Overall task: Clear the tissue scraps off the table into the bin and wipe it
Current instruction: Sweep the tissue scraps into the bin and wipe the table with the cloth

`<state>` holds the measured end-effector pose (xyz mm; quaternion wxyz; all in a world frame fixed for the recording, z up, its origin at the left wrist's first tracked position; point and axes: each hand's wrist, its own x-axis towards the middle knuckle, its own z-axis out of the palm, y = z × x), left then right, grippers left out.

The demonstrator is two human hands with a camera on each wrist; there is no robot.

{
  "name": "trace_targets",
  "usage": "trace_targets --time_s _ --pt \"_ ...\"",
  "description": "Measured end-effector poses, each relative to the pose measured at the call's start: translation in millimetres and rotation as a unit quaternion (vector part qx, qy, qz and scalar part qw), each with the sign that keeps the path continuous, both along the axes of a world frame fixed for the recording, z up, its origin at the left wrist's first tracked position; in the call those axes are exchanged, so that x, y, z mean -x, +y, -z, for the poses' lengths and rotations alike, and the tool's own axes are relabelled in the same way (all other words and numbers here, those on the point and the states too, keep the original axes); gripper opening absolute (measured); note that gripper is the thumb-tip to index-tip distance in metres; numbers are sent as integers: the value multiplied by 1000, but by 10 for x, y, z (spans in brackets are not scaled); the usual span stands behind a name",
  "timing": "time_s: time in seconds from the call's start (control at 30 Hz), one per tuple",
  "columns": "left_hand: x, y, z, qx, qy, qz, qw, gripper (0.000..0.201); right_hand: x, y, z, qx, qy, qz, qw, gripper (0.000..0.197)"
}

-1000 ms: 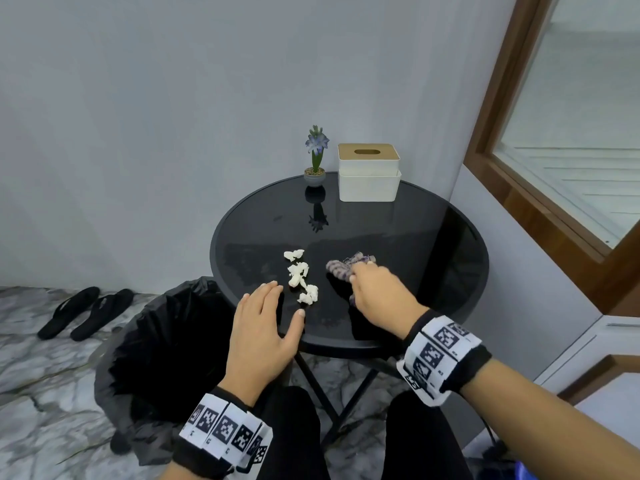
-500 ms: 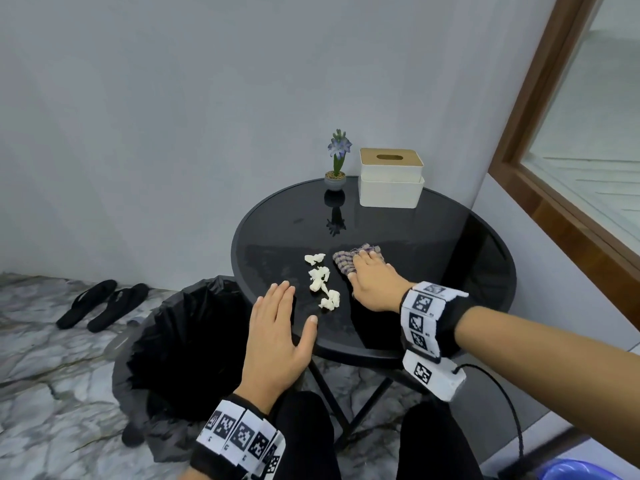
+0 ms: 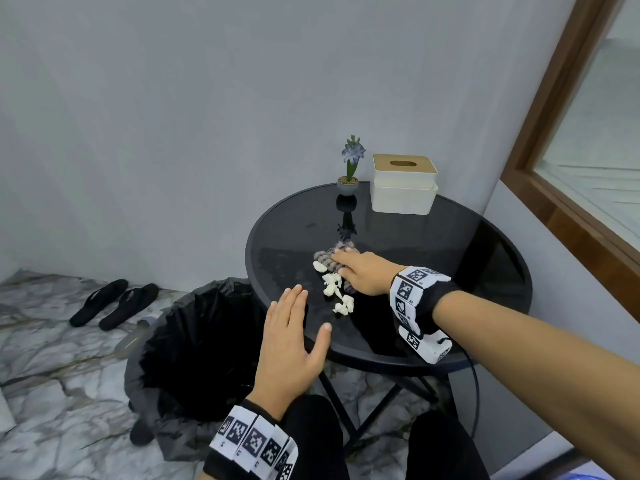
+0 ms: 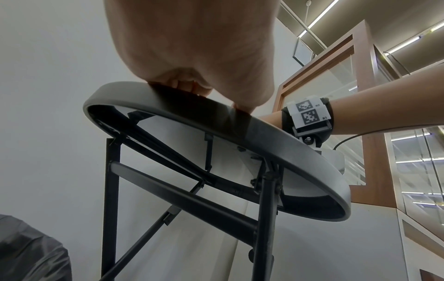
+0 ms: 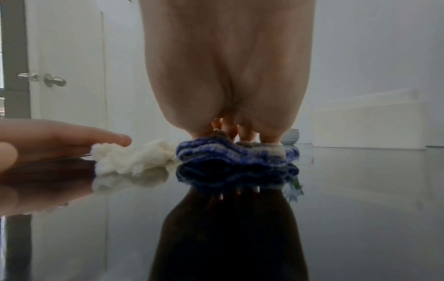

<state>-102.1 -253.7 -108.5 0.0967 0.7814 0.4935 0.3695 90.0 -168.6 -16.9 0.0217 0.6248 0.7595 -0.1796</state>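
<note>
Several white tissue scraps [image 3: 335, 287] lie in a short row on the round black glass table [image 3: 450, 258]. A striped purple-grey cloth [image 3: 325, 258] sits just right of them, and my right hand [image 3: 360, 271] lies flat on it, fingers straight, pressing it against the scraps [image 5: 134, 157]; the cloth [image 5: 236, 154] shows blue in the right wrist view. My left hand [image 3: 289, 337] rests flat at the table's near-left edge, fingers straight, left of the scraps and above the bin [image 3: 194, 351]. In the left wrist view its fingers [image 4: 182, 86] touch the table rim [image 4: 240, 121].
The black-bagged bin stands on the marble floor, tight against the table's left side. A small potted flower [image 3: 350, 168] and a white tissue box [image 3: 403, 183] stand at the table's back. Black slippers [image 3: 114, 304] lie on the floor. A wood-framed window [image 3: 568, 150] is at right.
My right hand has laid itself flat on the cloth and slid it left until it touches the tissue scraps, bunching them closer. My left hand has stayed at the table edge.
</note>
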Motion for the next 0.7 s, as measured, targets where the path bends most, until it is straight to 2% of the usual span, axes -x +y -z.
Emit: trace_targets --time_s 0.17,0.3,0.4,0.57,0.7 --pt "81 8 -4 14 -9 8 1000 69 60 -108 -18 7 18 -6 1000 42" --pt "174 10 16 31 -24 3 999 70 -16 -232 -53 -36 70 40 996 28" --pt "236 3 7 58 -41 -5 997 71 -92 -343 -66 -75 96 88 989 26" --pt "308 17 -14 79 -41 -17 996 72 -163 -555 -30 -92 66 151 982 19" --pt "324 45 -21 80 -38 -13 996 72 -79 -753 66 -152 17 143 978 23"
